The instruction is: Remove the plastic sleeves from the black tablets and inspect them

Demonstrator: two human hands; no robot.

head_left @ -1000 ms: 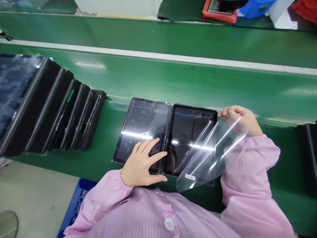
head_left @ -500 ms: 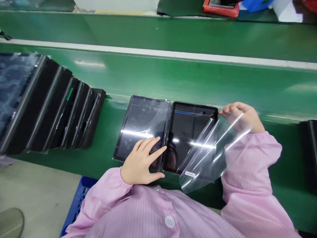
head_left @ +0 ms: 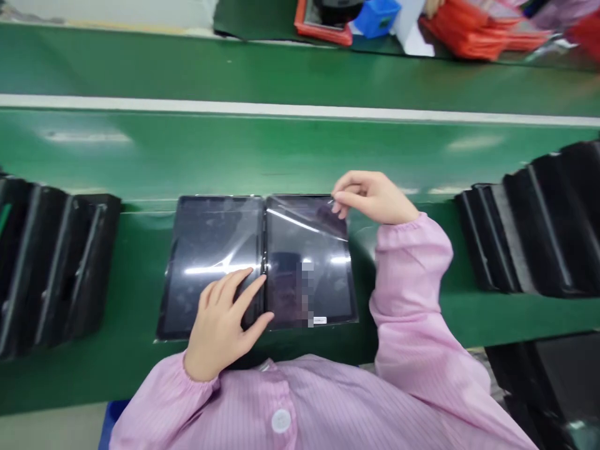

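Two dark tablets lie side by side on the green bench. My left hand (head_left: 224, 325) rests with fingers spread on the lower right part of the left tablet (head_left: 210, 237), its index finger at the seam between the two. Over the right tablet (head_left: 285, 287) lies a clear protective film (head_left: 323, 278), with a small white label (head_left: 320, 320) at its lower edge. My right hand (head_left: 368, 197) pinches the film at the tablet's upper right corner. A bright diagonal crease runs across the film's upper part.
Stacks of dark tablets or black trays stand at the left (head_left: 56, 269) and right (head_left: 529, 225). On the far shelf are a blue bin (head_left: 376, 17) and red trays (head_left: 469, 28). A white strip (head_left: 300, 112) runs along the bench behind.
My right hand has brought the film leftward, from hanging off the right tablet's side to lying over its screen. My left hand stays on the left tablet. The view has turned right.
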